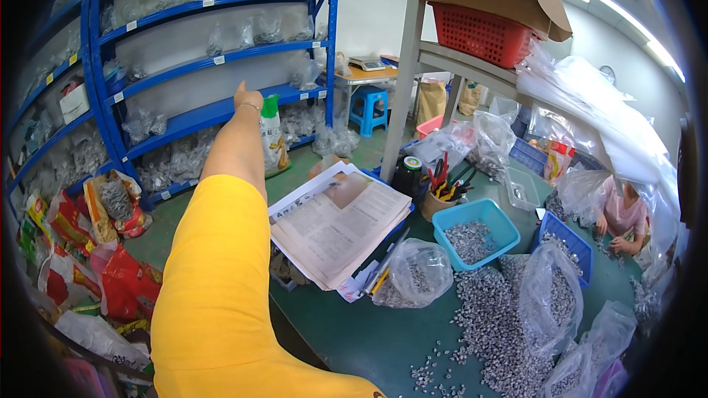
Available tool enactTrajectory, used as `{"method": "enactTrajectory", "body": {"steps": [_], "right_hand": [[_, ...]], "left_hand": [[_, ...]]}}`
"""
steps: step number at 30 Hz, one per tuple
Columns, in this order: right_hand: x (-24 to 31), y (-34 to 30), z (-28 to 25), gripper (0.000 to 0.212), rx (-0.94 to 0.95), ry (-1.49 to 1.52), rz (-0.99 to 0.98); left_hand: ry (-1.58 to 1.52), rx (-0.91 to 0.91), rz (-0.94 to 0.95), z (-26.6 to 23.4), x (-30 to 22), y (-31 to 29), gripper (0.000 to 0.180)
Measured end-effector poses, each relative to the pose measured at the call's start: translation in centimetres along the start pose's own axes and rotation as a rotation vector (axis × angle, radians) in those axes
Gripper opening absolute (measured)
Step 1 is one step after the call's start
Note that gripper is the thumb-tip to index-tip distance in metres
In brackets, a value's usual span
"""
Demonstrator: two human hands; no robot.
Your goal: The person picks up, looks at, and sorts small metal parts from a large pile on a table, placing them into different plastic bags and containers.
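Note:
My left hand (248,96) is stretched far forward at the end of my arm in a yellow sleeve. One finger sticks up and out; the others are partly hidden behind the back of the hand. Nothing shows in its grasp. It appears in front of the blue shelving unit (221,60), whose shelves carry clear bags of small parts. Just below and right of the hand, a white and green sack (273,136) stands on the floor. My right hand is out of view.
A green table (354,350) holds newspapers (339,228), a turquoise basket (476,230), a tool pot (441,199) and heaps of small metal parts (501,317). A person in pink (623,210) handles parts at right. Red sacks (125,280) crowd the left floor; a blue stool (369,109) stands behind.

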State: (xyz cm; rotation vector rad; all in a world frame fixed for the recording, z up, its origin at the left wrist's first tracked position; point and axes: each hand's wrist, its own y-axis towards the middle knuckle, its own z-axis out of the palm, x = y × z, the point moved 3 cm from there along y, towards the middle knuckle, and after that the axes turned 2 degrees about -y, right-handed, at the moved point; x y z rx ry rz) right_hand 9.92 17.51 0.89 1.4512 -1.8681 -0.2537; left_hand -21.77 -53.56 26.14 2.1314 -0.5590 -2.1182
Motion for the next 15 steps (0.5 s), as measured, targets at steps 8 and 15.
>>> {"method": "enactTrajectory", "body": {"steps": [8, 15], "right_hand": [[0.0, -1.0, -0.1, 0.018, -0.046, 0.03, 0.008], [-0.5, -1.0, 0.7, 0.02, -0.175, 0.052, 0.054]], "left_hand": [[0.0, -0.005, -0.005, 1.3, 0.4, -0.3, 0.052], [1.431, 0.32, 0.65, 6.0, 8.1, 12.3, 0.035]]}}
